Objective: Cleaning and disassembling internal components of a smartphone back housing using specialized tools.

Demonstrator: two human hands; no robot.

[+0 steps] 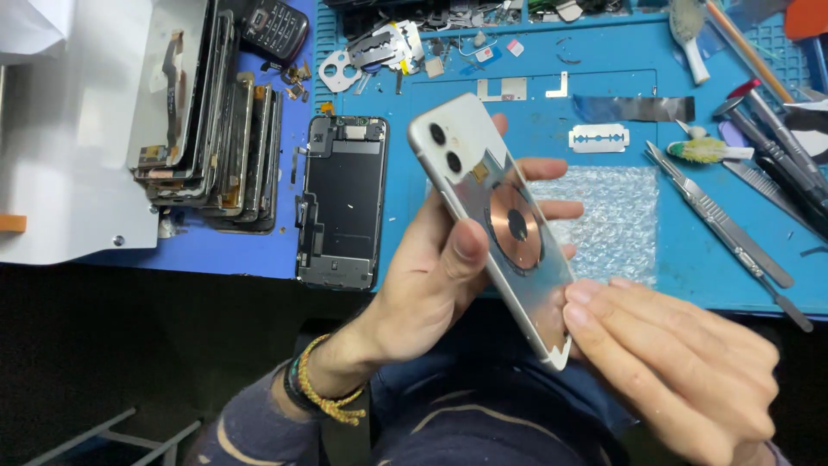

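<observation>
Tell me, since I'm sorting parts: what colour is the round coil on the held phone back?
Copper coil, head view.

black phone screen [342, 203] on mat, stacked screens [216, 121]

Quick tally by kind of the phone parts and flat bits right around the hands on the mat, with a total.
Phone back housing, held in left hand, touched by right hand: 1
Phone screen assembly, face down: 1
Razor blade: 1
Bubble wrap piece: 1
Total: 4
</observation>
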